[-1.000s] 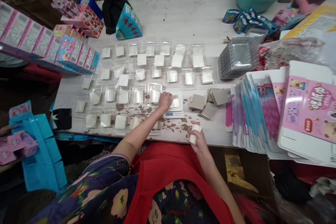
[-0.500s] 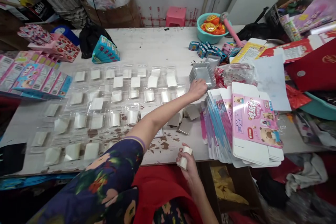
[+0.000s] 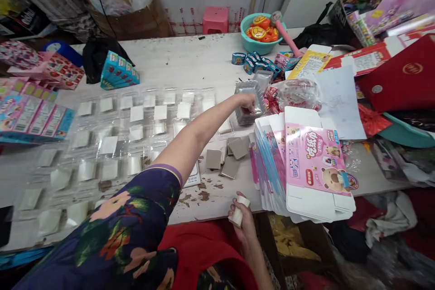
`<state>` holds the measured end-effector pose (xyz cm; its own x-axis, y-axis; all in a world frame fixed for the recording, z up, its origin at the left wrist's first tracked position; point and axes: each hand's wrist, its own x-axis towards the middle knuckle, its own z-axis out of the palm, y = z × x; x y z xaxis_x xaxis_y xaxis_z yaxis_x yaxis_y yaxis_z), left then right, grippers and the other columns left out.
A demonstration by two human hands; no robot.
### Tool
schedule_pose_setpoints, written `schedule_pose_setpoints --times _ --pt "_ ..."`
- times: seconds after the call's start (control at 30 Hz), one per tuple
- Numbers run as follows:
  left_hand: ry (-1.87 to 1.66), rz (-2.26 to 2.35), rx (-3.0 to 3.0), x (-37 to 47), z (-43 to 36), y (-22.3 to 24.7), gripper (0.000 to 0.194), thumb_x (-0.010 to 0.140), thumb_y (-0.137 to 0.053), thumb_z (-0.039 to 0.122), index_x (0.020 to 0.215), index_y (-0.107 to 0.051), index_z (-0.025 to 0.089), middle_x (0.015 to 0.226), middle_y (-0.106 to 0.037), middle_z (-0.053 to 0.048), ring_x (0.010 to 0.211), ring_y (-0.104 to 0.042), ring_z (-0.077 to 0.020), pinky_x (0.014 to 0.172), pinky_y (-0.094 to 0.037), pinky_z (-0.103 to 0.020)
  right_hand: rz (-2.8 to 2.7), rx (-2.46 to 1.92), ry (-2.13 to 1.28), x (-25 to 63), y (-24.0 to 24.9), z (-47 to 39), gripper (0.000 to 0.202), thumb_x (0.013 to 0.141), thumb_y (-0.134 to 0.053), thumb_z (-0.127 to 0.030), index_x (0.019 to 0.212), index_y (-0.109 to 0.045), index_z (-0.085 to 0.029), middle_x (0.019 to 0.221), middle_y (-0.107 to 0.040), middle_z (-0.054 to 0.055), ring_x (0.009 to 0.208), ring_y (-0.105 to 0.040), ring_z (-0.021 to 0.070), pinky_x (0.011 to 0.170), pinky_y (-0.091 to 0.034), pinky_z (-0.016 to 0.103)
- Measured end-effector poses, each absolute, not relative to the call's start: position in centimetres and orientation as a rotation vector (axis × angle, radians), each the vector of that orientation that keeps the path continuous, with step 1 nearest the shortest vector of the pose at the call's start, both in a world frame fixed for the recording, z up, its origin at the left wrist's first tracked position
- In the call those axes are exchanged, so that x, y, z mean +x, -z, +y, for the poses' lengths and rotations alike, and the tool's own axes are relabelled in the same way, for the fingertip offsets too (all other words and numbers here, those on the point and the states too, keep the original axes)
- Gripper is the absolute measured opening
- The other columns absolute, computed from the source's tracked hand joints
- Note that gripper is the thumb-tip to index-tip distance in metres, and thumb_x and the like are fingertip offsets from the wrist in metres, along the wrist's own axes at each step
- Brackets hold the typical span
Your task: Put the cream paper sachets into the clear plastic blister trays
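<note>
My left hand (image 3: 248,101) reaches across to the stacked clear plastic trays (image 3: 244,118), its fingers curled down and closed at the top tray. Exactly how the fingertips grip the tray is partly hidden. Close to the table's front edge, my right hand (image 3: 242,217) is wrapped around a small stack of white square pieces (image 3: 239,212). Several loose grey-white squares (image 3: 213,159) lie between the two hands. Rows of clear trays, each with a white square stack (image 3: 108,145) in it, spread over the left of the table, partly behind my left arm.
Flattened pink printed boxes (image 3: 316,158) are piled to the right. Behind them lie a clear plastic bag (image 3: 299,93) and a white sheet (image 3: 340,99). A turquoise basin (image 3: 260,45) holds orange items. Folded pink cartons (image 3: 30,111) and a blue display box (image 3: 118,72) stand at left.
My left hand has moved slightly farther over the plastic trays, its fingers now lower inside the top one. My right hand keeps its white stack. The whole view has shifted right.
</note>
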<state>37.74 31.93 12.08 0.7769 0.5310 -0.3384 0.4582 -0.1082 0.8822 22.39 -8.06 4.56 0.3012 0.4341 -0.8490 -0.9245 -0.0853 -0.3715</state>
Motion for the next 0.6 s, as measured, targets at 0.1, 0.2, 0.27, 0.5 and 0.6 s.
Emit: schedule_pose_setpoints --times 0.1,0.2,0.27,0.5,0.6 --pt "0.231 0.712 1.880 37.7 31.7 -12.1 0.010 0.056 -0.073 0.004 0.055 -0.065 0.012 0.052 -0.060 -0.003 0.059 -0.059 -0.0178 0.062 -0.050 -0.032 0.583 -1.135 -1.228 22.3 -4.3 -7.8 0.047 0.056 -0.077 -0.016 0.098 -0.058 -0.027 0.074 -0.057 -0.007 0.054 -0.051 0.0066 0.047 -0.042 0.019" --pt "0.243 0.685 2.235 37.7 30.4 -11.7 0.010 0.065 -0.064 0.002 0.063 -0.068 0.011 0.065 -0.065 -0.009 0.074 -0.062 -0.0220 0.071 -0.048 -0.033 0.593 -1.138 -1.233 22.0 -4.0 -7.5 0.047 0.056 -0.077 -0.016 0.098 -0.059 -0.027 0.074 -0.058 -0.007 0.054 -0.051 0.0067 0.046 -0.042 0.019" --pt "0.124 0.690 2.409 37.6 29.1 -11.1 0.013 0.069 -0.060 0.002 0.068 -0.069 0.011 0.077 -0.068 -0.012 0.088 -0.061 -0.0253 0.078 -0.045 -0.034 0.596 -1.142 -1.237 21.7 -4.0 -7.3 0.048 0.055 -0.077 -0.016 0.098 -0.059 -0.027 0.074 -0.058 -0.007 0.053 -0.051 0.0066 0.046 -0.042 0.019" --pt "-0.418 0.891 2.283 34.6 26.8 -11.4 0.020 0.088 -0.048 0.015 0.088 -0.068 0.016 0.095 -0.067 -0.009 0.100 -0.058 -0.0230 0.084 -0.041 -0.031 0.597 -1.150 -1.246 21.2 -4.1 -7.5 0.047 0.057 -0.078 -0.017 0.099 -0.059 -0.027 0.071 -0.055 -0.008 0.053 -0.051 0.0063 0.045 -0.041 0.018" --pt "-0.725 0.964 2.004 29.7 26.2 -14.1 0.023 0.094 -0.044 0.028 0.095 -0.065 0.019 0.105 -0.065 -0.006 0.108 -0.055 -0.0197 0.091 -0.040 -0.029 0.578 -1.138 -1.273 21.2 -4.7 -7.8 0.049 0.057 -0.078 -0.015 0.100 -0.060 -0.027 0.074 -0.056 -0.007 0.054 -0.050 0.0061 0.047 -0.041 0.018"
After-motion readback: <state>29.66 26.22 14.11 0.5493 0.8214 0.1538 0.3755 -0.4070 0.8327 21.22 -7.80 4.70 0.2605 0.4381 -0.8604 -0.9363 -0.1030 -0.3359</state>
